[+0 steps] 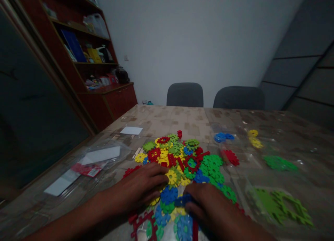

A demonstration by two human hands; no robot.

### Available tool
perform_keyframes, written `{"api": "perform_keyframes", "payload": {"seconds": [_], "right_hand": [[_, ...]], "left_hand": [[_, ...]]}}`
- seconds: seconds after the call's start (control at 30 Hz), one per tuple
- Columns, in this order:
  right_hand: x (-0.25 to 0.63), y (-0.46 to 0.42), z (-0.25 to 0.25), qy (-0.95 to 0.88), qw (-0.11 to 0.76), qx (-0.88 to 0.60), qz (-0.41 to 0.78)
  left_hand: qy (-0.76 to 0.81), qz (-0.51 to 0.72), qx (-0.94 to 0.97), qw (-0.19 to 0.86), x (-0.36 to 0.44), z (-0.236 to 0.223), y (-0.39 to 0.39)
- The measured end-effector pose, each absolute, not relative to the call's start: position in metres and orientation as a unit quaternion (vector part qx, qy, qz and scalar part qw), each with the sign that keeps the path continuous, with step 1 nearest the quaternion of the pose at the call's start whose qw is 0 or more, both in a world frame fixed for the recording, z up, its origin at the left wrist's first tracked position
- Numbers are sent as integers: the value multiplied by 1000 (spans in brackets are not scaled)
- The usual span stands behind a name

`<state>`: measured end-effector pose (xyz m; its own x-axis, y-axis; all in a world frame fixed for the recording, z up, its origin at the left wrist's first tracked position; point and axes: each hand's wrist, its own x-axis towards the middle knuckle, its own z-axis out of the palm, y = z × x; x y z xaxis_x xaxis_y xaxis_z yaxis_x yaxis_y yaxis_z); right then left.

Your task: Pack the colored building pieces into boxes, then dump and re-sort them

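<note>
A heap of plastic gear-shaped building pieces in yellow, red, green and blue spreads over the middle of the table. My left hand [146, 183] rests on its left side, fingers apart, the tips beside a yellow gear piece [171, 177]. Across from it, my right hand [203, 199] has its fingers curled on a dark blue piece [183, 200], partly hidden by the hand. Between the hands lies a blue gear piece [169, 194]. Green gear pieces [212, 168] and a red frame piece [191, 163] sit beyond my right hand. Another red frame [144, 223] is nearest me.
Clear plastic trays on the right hold blue gears [221, 137], yellow gears [255, 142], a red gear [231, 157], green pieces [280, 163] and lime-green pieces [292, 206]. At left lies clear packaging with a white card [101, 154]. Two grey chairs [184, 94] stand behind the table.
</note>
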<state>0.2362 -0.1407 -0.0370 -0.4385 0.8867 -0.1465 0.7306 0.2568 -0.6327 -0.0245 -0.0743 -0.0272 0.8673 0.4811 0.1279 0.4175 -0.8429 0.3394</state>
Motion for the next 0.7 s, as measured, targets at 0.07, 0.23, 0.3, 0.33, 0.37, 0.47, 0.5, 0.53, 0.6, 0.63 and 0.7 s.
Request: {"api": "perform_keyframes", "payload": {"seconds": [0.07,0.23,0.3,0.33,0.37,0.47,0.5,0.53,0.6,0.63,0.7], "right_hand": [[238,-136,-25,-777,116,-528,323],[233,-137,-16,-797,35,-499,337],[228,-141,-20,-799,9,-497,339],[225,-143,-22,-799,3,-499,335],[223,-144,-24,-799,-2,-502,330],[221,-146,-26,-801,1,-505,320],[221,-146,-25,-801,0,-505,322],[222,-145,-25,-800,-1,-504,326],[225,-145,-25,-799,-2,-503,329],[226,-145,-26,-801,1,-500,331],[229,-146,-28,-807,18,-486,336]], "left_hand": [[237,103,953,157,-25,-29,-74],[243,96,954,150,-27,-32,-75],[238,94,955,152,-27,-31,-76],[234,94,955,155,-27,-30,-77],[228,96,956,160,-27,-28,-78],[220,97,955,174,-26,-24,-81],[218,95,955,177,-25,-23,-82],[216,90,956,179,-24,-23,-82],[208,75,958,183,-21,-23,-82],[202,69,959,186,-19,-23,-82],[190,61,961,192,-17,-24,-81]]}}
